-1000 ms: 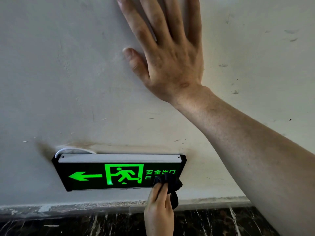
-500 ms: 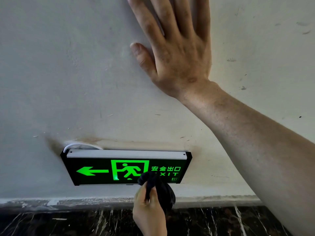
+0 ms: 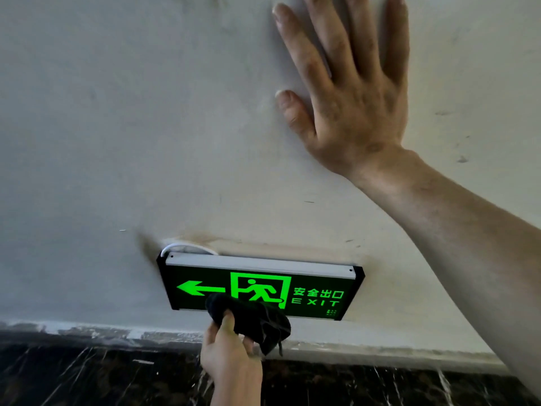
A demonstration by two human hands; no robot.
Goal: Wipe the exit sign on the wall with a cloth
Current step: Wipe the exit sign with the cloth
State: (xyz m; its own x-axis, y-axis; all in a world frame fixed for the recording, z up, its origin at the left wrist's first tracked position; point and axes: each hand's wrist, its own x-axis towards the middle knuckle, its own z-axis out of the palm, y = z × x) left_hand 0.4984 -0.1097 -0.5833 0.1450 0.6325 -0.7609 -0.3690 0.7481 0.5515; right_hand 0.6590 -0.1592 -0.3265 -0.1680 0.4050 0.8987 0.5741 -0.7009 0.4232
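The left hand [image 3: 231, 354], clamped on the crumpled black cloth [image 3: 248, 319], has travelled leftward across the green-lit rectangular exit sign [image 3: 260, 288] (right lettering now uncovered, so that portion is likely wiped); the right hand [image 3: 348, 92] stays spread flat on the wall.

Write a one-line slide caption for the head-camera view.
Left hand presses a black cloth to the lit exit sign; right hand lies flat on the wall.

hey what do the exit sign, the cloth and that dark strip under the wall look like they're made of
Exit sign: probably glossy plastic or glass face, lit green, with a pale matte metal-looking top rail. Cloth: soft black fabric, bunched in limp folds. Dark strip: looks like polished black stone, white veins, though tile is possible.
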